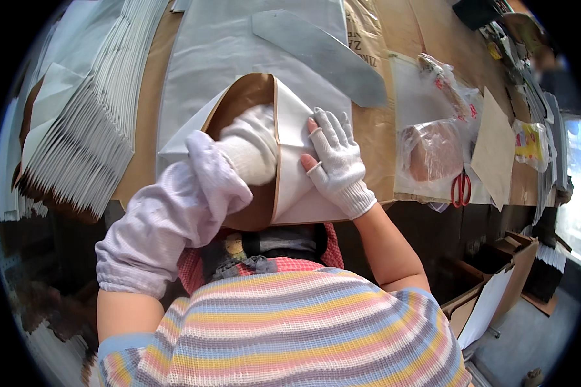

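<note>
In front of me on the table lies a white paper bag with a brown lining, its mouth spread into a wide pointed oval. My left hand, in a white glove and with a pale sleeve cover on the forearm, reaches into the mouth; its fingers are blurred and partly hidden by the bag's wall. Pressed on the white flap to the right of the opening is my right hand. Its white glove leaves the thumb tip and a fingertip bare, and the fingers lie stretched out flat. Under the bag are white sheets.
A fanned stack of folded white paper bags stands at left. A grey angular plate lies beyond my hands. At right are red-handled scissors, a clear plastic bag around something brown, and a yellow packet. Cardboard boxes stand below.
</note>
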The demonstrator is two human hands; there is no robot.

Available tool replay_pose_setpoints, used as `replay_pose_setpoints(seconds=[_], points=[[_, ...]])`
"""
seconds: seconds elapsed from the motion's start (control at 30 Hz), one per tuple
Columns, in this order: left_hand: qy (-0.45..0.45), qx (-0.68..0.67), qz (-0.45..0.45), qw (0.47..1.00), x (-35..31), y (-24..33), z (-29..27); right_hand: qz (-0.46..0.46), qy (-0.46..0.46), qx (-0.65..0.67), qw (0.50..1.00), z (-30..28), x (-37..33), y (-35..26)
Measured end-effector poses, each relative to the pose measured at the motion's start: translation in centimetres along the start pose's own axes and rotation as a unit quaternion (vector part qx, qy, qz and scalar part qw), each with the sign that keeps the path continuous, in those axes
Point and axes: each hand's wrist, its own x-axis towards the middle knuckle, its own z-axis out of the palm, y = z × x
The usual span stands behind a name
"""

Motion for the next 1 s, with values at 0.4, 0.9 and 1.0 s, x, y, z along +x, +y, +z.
replay_pose_setpoints(seconds=[0.4,0.9,1.0], points=[[-0.046,-0.216,-0.067,0.973,-4.4,-4.5,-7.7,-0.036,-0.072,-0.081,0.993,-0.8,0.9,-0.7],[0.423,-0.350,-0.026,0.836,-13.2,-8.7,11.5,-0.061,-0.052,-0.124,0.989,2.6,5.3,-2.2],[0.390,-0.282,-0.053,0.875,-13.4,-8.3,11.4,-0.068,-0.047,-0.125,0.989,2.6,5.2,-2.2]])
